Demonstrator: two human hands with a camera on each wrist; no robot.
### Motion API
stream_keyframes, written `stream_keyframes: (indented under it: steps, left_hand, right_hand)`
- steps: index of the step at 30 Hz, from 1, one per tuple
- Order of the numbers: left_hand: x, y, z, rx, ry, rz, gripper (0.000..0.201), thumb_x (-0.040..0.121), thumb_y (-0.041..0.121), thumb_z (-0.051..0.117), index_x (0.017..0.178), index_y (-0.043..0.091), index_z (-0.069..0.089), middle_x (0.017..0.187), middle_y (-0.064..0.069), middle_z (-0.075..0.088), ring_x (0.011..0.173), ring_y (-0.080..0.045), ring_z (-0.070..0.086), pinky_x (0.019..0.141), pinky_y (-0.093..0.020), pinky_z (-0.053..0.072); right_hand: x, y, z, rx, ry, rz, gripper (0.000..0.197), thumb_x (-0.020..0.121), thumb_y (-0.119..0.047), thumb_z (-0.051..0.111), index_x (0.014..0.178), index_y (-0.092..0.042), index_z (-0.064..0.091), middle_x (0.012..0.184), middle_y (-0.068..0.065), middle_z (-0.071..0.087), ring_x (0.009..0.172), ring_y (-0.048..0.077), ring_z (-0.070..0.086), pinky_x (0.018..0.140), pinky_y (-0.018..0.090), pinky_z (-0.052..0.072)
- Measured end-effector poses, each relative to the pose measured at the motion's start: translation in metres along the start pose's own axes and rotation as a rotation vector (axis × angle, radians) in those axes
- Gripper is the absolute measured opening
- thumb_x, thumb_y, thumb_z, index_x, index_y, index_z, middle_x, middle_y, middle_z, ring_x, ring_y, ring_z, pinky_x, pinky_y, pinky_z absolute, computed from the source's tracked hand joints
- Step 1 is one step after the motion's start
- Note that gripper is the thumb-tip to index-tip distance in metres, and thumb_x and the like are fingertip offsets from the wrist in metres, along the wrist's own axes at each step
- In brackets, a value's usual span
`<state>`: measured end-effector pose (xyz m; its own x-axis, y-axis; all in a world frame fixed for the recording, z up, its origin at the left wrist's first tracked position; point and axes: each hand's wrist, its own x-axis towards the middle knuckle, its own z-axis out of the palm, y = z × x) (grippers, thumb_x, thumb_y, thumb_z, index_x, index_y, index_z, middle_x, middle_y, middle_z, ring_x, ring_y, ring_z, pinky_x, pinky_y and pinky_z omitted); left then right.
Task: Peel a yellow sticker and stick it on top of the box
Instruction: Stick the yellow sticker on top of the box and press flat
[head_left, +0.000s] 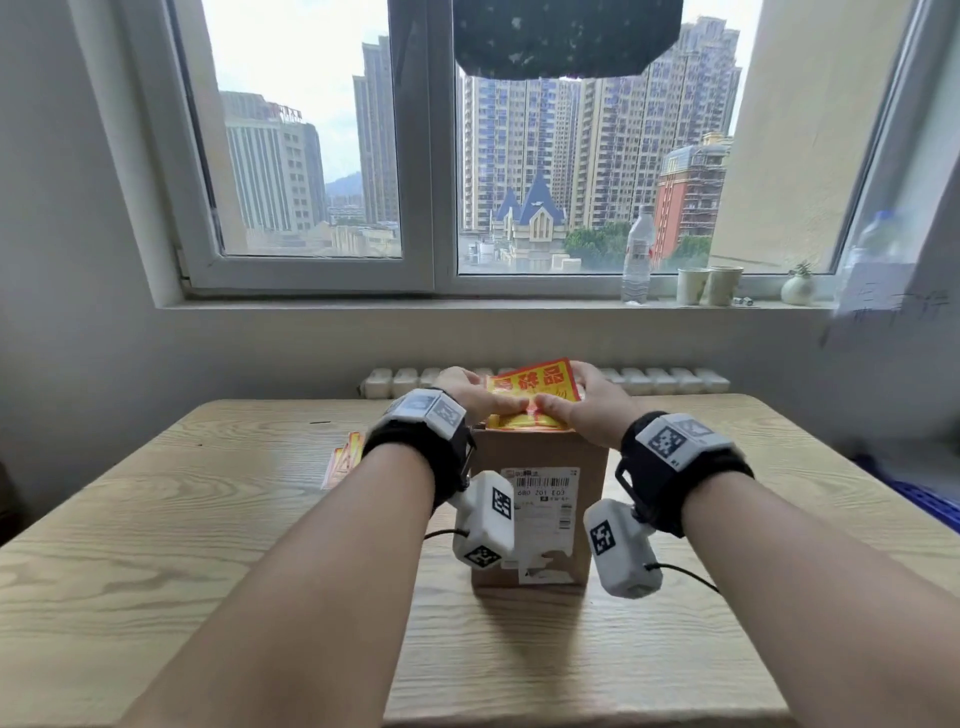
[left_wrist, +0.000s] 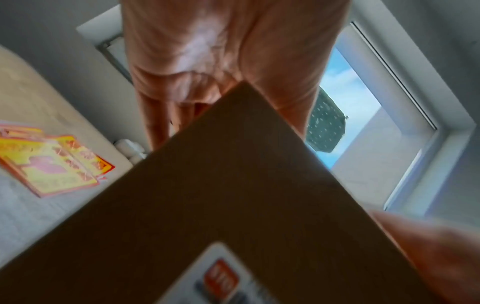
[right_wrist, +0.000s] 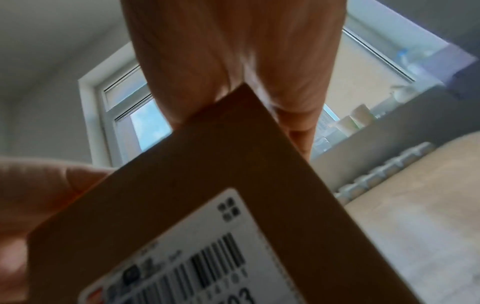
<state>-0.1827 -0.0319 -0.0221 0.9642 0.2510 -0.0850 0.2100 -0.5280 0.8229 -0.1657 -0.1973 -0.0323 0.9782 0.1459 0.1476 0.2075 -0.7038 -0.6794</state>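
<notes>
A: What are the hands doing?

B: The left hand (head_left: 470, 397) and right hand (head_left: 582, 402) both grip the thin, glossy yellow sticker (head_left: 535, 387), thumbs nearly meeting at its near edge, far end lifted.

A: And the box?

B: The brown cardboard box (head_left: 540, 467) stands directly under the hands, its square corners just below both palms, with a white label (head_left: 543, 499) on the near face.

A: Room around?

B: Bare wood-grain table (head_left: 779, 467) to the right of the hands; 1 pile of sticker sheets (left_wrist: 52, 164) lies left of the left hand.
</notes>
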Motion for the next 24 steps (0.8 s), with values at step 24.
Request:
stream_keyframes:
  steps: [24]
  left_hand:
    - [0.016,-0.002,0.019,0.542,0.063,0.27,0.043,0.097,0.017,0.033,0.138,0.021,0.049,0.146,-0.007,0.049,0.133,-0.026,0.044,0.108,-0.035,0.034]
  right_hand:
    - [0.005,-0.01,0.002,-0.524,0.013,-0.245,0.042,0.089,-0.01,0.04,0.124,-0.019,0.061,0.131,0.006,0.059,0.116,0.028,0.055,0.099,0.041,0.044]
